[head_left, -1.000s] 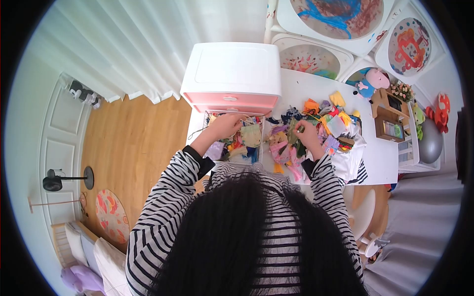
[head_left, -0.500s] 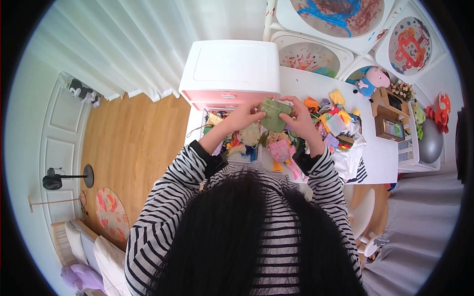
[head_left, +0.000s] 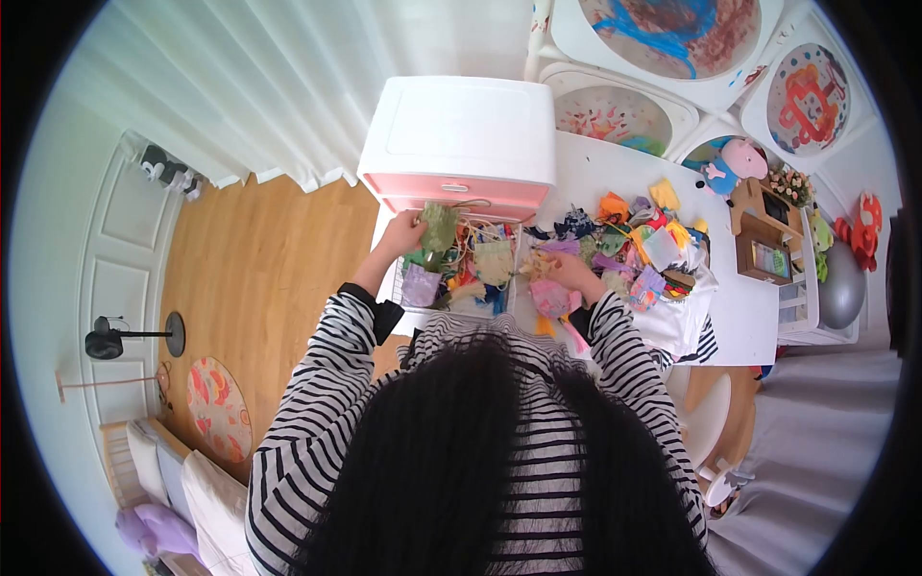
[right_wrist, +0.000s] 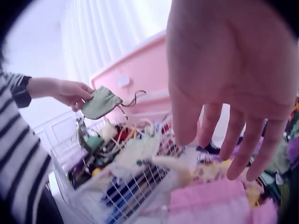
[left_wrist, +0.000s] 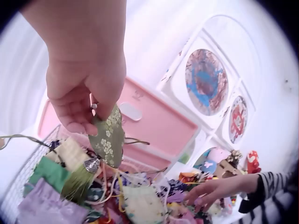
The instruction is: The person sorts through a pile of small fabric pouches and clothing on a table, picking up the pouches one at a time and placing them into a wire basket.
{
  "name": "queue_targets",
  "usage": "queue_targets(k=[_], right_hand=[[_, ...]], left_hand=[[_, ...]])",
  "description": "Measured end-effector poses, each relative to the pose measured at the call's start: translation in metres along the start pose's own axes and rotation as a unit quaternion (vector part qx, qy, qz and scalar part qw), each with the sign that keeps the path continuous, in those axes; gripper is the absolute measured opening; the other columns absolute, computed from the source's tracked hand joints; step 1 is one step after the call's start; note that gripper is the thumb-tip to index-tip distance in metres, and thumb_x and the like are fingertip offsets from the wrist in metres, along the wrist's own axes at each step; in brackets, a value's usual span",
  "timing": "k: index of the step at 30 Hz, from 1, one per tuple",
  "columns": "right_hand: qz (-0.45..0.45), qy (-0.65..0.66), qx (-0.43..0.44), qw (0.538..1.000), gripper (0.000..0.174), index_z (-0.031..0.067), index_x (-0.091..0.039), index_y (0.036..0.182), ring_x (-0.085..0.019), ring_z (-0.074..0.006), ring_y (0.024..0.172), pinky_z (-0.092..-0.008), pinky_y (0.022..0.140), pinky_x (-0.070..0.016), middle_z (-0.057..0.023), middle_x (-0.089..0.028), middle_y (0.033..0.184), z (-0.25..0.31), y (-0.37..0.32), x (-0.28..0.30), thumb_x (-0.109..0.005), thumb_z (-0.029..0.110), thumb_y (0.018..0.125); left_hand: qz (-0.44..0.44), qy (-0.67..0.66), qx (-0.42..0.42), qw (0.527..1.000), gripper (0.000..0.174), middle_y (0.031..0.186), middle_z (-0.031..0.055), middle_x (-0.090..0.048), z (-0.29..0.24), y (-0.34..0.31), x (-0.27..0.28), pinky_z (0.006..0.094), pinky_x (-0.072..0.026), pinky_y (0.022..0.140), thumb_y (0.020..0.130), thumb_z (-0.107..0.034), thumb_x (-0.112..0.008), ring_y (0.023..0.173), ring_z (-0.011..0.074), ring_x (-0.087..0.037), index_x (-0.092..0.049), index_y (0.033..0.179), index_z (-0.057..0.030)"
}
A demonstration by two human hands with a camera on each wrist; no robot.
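My left hand [head_left: 401, 233] pinches a small green drawstring pouch [left_wrist: 108, 140] with white blossoms by one edge, above the left part of a white wire basket [right_wrist: 135, 184]. A green tassel [left_wrist: 78, 184] with a silvery cap shows just below the pouch. Small cloth pouches and cords fill the basket, among them a lilac pouch [head_left: 421, 285] and a cream one [head_left: 494, 262]. My right hand [head_left: 573, 276] is over a heap of colourful pouches [head_left: 615, 259] on the table, fingers extended and apart, close to a pink pouch [right_wrist: 208, 200].
Behind the basket stands a white and pink drawer unit [head_left: 459, 134]. White clothing [head_left: 677, 317] lies on the right of the white table [head_left: 735, 317]. Farther right are a pig plush [head_left: 735, 171], a wooden box [head_left: 764, 254] and a grey ball [head_left: 838, 285].
Both hands held the green pouch over the middle half a second ago. My left hand has carried it left above the basket; my right hand has let go and returned to the heap.
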State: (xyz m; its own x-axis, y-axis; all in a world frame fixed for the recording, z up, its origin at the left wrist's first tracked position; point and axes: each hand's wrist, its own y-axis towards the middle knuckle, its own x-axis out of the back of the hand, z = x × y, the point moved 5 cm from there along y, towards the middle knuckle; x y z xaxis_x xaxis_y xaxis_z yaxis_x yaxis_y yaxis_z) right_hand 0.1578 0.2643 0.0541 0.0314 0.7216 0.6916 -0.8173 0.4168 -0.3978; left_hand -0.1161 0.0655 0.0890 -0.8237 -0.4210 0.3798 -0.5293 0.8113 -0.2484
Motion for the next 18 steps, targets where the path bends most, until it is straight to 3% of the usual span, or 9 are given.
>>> queue_targets(k=[2, 5, 7, 10, 16, 18], right_hand=[[0.0, -0.043, -0.007, 0.999, 0.044, 0.0075, -0.054, 0.105, -0.057, -0.0293, 0.085, -0.0357, 0.074, -0.0457, -0.0152, -0.056, 0.097, -0.009, -0.002, -0.018, -0.065, 0.025, 0.067], [-0.008, -0.115, -0.033, 0.993, 0.042, 0.0127, -0.054, 0.103, -0.055, -0.0308, 0.092, -0.0387, 0.075, -0.0447, -0.0138, -0.049, 0.109, -0.009, -0.014, -0.027, -0.065, 0.02, 0.063], [-0.061, -0.172, -0.037, 0.982, 0.041, 0.0141, -0.056, 0.099, -0.056, -0.0295, 0.085, -0.0368, 0.072, -0.0453, -0.011, -0.052, 0.095, -0.014, -0.014, -0.029, -0.066, 0.018, 0.06], [-0.074, -0.197, -0.027, 0.977, 0.033, 0.0134, -0.058, 0.092, -0.057, -0.0281, 0.081, -0.037, 0.069, -0.0455, -0.0094, -0.056, 0.089, -0.024, -0.009, -0.033, -0.065, 0.018, 0.06], [-0.019, -0.21, -0.072, 0.975, 0.018, 0.0121, -0.061, 0.077, -0.059, -0.0254, 0.076, -0.0356, 0.067, -0.0462, -0.0088, -0.061, 0.075, -0.038, -0.01, -0.044, -0.065, 0.019, 0.06], [-0.011, -0.205, -0.071, 0.976, 0.018, 0.0122, -0.062, 0.077, -0.059, -0.0255, 0.077, -0.0356, 0.068, -0.0463, -0.0088, -0.061, 0.077, -0.036, -0.011, -0.043, -0.064, 0.019, 0.061]], left_hand=[[0.005, 0.102, 0.112, 0.988, 0.028, 0.07, 0.014, -0.059, 0.033, -0.004, -0.001, 0.0278, -0.0485, 0.043, 0.077, -0.009, -0.048, 0.049, 0.0191, -0.06, -0.052, 0.102, 0.0034], [0.013, 0.096, 0.16, 0.982, 0.027, 0.073, 0.0167, -0.06, 0.06, -0.011, -0.01, 0.0298, -0.0506, 0.044, 0.077, -0.008, -0.047, 0.054, 0.0217, -0.062, -0.051, 0.102, 0.0031], [0.035, 0.122, 0.156, 0.979, 0.029, 0.074, 0.0181, -0.06, 0.053, -0.015, -0.014, 0.0294, -0.0509, 0.045, 0.078, -0.008, -0.046, 0.054, 0.022, -0.063, -0.05, 0.104, 0.0035], [0.072, 0.128, 0.134, 0.98, 0.029, 0.074, 0.0183, -0.06, 0.051, -0.012, -0.019, 0.0289, -0.0515, 0.046, 0.078, -0.008, -0.048, 0.053, 0.0215, -0.062, -0.048, 0.103, 0.0052], [0.116, -0.101, 0.097, 0.983, 0.027, 0.077, 0.0186, -0.058, 0.008, -0.007, -0.045, 0.0301, -0.0528, 0.047, 0.081, -0.009, -0.049, 0.054, 0.02, -0.061, -0.044, 0.102, 0.0081], [0.198, -0.138, 0.13, 0.962, 0.026, 0.078, 0.0184, -0.057, 0.011, -0.004, -0.063, 0.0315, -0.0533, 0.048, 0.081, -0.009, -0.049, 0.058, 0.0216, -0.062, -0.043, 0.099, 0.0077]])
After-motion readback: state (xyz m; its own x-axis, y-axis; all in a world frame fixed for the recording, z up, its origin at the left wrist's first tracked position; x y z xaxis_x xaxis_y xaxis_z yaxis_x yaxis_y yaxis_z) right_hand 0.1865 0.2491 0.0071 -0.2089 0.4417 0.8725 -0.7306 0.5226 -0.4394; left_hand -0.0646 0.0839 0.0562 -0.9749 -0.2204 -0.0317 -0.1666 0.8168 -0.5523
